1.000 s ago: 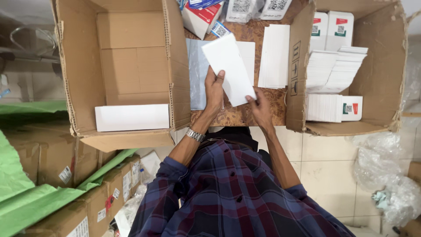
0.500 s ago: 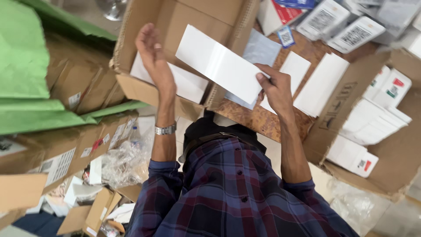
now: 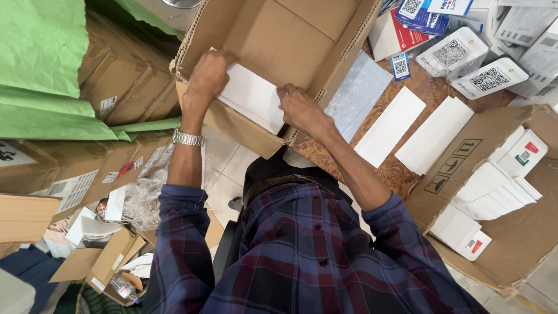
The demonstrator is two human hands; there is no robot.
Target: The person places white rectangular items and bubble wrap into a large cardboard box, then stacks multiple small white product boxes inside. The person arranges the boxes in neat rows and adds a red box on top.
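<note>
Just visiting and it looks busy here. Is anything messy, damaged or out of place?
Mostly the floor on the person's left: crumpled clear plastic wrap and torn, flattened small cartons lie scattered there. Both hands, left and right, hold white cards neatly inside the open cardboard box.

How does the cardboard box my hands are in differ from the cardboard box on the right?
The left box holds one white flat pack, gripped by the left hand and right hand; the right box is stacked with many, untouched. Both are open brown cardboard.
</note>
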